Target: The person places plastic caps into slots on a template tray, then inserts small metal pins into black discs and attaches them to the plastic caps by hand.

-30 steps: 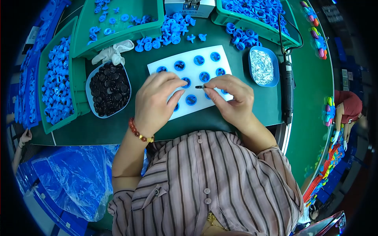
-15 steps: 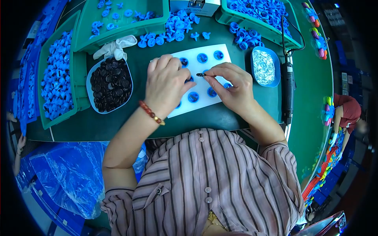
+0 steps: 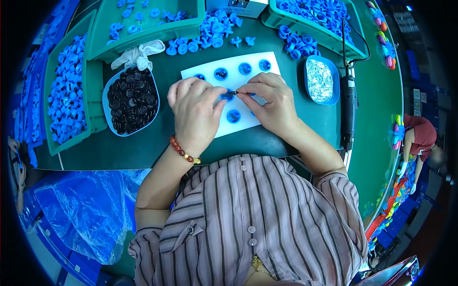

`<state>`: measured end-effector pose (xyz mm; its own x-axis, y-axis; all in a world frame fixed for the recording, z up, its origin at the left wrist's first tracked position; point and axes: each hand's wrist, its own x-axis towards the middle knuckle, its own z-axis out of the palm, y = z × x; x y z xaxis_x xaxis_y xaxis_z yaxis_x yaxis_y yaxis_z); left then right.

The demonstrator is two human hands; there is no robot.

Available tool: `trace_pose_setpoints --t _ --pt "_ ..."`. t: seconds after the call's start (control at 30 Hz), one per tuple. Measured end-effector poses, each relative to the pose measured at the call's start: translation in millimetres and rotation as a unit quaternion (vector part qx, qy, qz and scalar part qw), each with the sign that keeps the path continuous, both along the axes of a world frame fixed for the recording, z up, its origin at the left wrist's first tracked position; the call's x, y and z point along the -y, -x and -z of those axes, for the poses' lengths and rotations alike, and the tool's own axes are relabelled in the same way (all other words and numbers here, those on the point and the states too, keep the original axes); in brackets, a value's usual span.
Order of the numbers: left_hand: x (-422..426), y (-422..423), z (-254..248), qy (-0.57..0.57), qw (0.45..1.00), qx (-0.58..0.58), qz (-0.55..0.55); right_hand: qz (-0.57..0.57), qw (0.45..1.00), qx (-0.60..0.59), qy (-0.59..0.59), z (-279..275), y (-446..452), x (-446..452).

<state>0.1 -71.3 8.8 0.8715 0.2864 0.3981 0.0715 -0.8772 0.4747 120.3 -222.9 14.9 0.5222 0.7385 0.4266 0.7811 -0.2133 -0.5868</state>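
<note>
A white board (image 3: 191,72) lies on the green table in front of me, with round blue plastic cups (image 3: 245,68) set in rows in it. Over the middle row, my right hand (image 3: 274,100) pinches a small dark piece (image 3: 234,93) between thumb and index finger. My left hand (image 3: 195,109) meets it there, thumb and index finger closed in at a blue cup (image 3: 227,96); what they grip is mostly hidden. Dark bits show inside several cups, among them a cup (image 3: 233,116) in the near row. Both hands cover part of the board.
A bowl of black discs (image 3: 133,100) stands left; a blue dish of small shiny metal pieces (image 3: 319,80) stands right. Green bins (image 3: 95,121) hold blue parts. Loose blue parts (image 3: 217,33) lie behind the board. A corded black tool (image 3: 349,112) lies right; a co-worker (image 3: 422,136) bends beyond.
My right hand has moved slightly left with the dark piece. My left hand has shifted left and down, its thumb and index finger now closing in beside the right fingertips.
</note>
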Motion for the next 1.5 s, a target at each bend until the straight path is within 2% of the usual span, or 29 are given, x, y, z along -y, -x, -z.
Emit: trace_pose_setpoints --t 0.23,0.47,0.7,0.9,0.97,1.03,1.1,1.13,1.17,1.23,1.3,1.5 --pt "-13 4 1 0.023 1.0 -0.001 -0.003 -0.017 0.998 0.035 0.039 5 0 -5" --pt "-12 4 3 0.041 0.998 0.049 -0.02 -0.027 0.996 0.072 0.053 1 4 -4" --pt "-21 7 -4 0.066 0.995 0.07 -0.038 0.005 0.998 0.059 0.02 -1 -8 1" --pt "-25 7 -8 0.061 0.993 0.092 -0.038 -0.023 0.997 0.068 0.038 -8 -8 5" --pt "-40 15 -16 0.064 0.99 0.109 -0.066 0.005 0.993 0.114 0.032 -19 -20 19" --pt "-61 29 -22 -0.002 0.987 0.086 -0.134 0.091 0.994 0.06 0.015 -22 -46 44" --pt "-83 46 -19 -0.014 0.98 0.014 -0.2 0.166 0.98 0.088 0.064 -31 -71 73" --pt "-90 50 -14 -0.015 0.98 0.014 -0.2 0.195 0.966 0.099 0.135 -30 -79 91" --pt "-94 56 -8 -0.03 0.978 -0.035 -0.202 0.225 0.947 0.112 0.2 -24 -83 108" --pt "-96 60 -2 -0.075 0.972 -0.104 -0.195 0.229 0.937 0.076 0.252 -13 -83 117" --pt "-95 56 0 -0.126 0.97 -0.1 -0.182 0.233 0.939 0.068 0.245 -7 -78 110" --pt "-104 55 -3 -0.069 0.975 -0.096 -0.191 0.271 0.94 0.055 0.198 -1 -84 112"
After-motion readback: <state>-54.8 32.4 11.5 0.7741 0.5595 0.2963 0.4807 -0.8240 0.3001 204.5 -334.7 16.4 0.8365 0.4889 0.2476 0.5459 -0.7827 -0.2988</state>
